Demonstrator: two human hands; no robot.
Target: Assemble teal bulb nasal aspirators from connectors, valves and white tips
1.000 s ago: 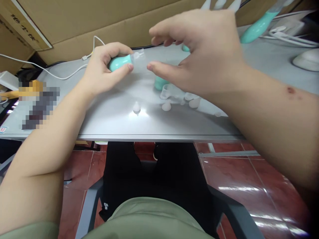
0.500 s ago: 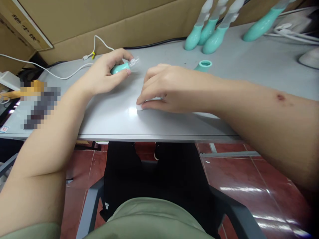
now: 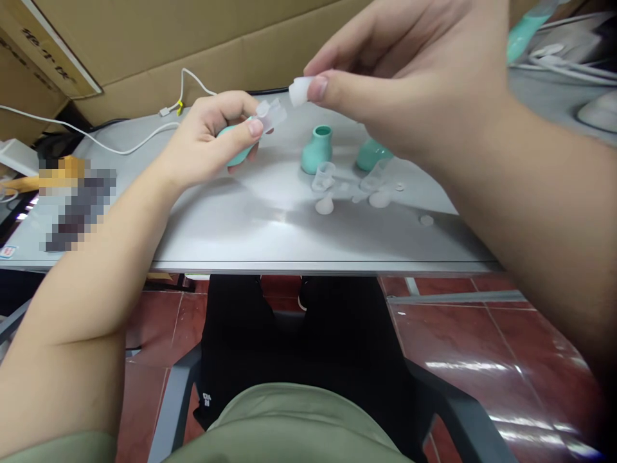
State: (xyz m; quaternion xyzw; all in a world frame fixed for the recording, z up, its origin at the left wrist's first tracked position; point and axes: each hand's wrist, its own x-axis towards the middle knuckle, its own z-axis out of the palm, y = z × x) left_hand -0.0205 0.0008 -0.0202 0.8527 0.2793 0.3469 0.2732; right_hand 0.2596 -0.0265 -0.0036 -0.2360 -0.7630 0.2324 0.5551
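My left hand is wrapped round a teal squeeze bulb, seemingly of a nasal aspirator. A clear plastic connector sticks out of its neck, pointing right. Raised over the desk, my right hand pinches a soft white nozzle tip between thumb and fingers. A small gap separates the tip from the connector's open end. Below my right hand stand two more teal bulbs, one upright with an open neck and one partly hidden.
Clear connectors and white nozzle tips lie on the grey desk, with a small white piece farther right. A teal aspirator is at the back right. White cable runs along the left, and cardboard stands behind.
My right hand has lifted off the desk, up and to the right, with the white nozzle tip. The left hand has turned the bulb slightly, bringing its connector toward the right.
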